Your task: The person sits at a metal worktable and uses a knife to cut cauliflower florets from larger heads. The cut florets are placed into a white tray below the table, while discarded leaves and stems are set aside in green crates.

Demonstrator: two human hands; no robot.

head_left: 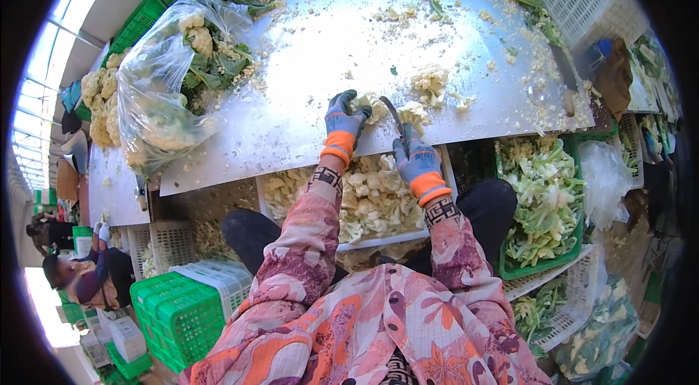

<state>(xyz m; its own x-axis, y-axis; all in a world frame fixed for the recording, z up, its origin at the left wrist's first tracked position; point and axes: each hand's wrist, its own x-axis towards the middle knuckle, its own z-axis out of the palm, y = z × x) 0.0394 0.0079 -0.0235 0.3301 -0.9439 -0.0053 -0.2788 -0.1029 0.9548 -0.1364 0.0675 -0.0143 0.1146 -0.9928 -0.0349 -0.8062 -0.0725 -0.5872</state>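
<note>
In a grey glove with an orange cuff, my left hand (344,123) is closed on a cauliflower piece (373,107) at the metal table's near edge. My right hand (420,159), gloved alike, grips a small knife (394,115); its dark curved blade points up beside that piece. Just right of the blade lies a pale cauliflower chunk (414,115). Beyond it a larger cauliflower cluster (430,80) rests on the table (306,65). Below my wrists, between my knees, a white crate (381,239) holds many cut florets (368,192).
A clear plastic bag (149,86) of cauliflower heads stands on the table's left. A green crate (580,221) of leaves and stems is at my right knee. Another knife (565,79) lies at the table's right edge. Green crates (178,316) stand lower left; a person (91,276) sits beyond.
</note>
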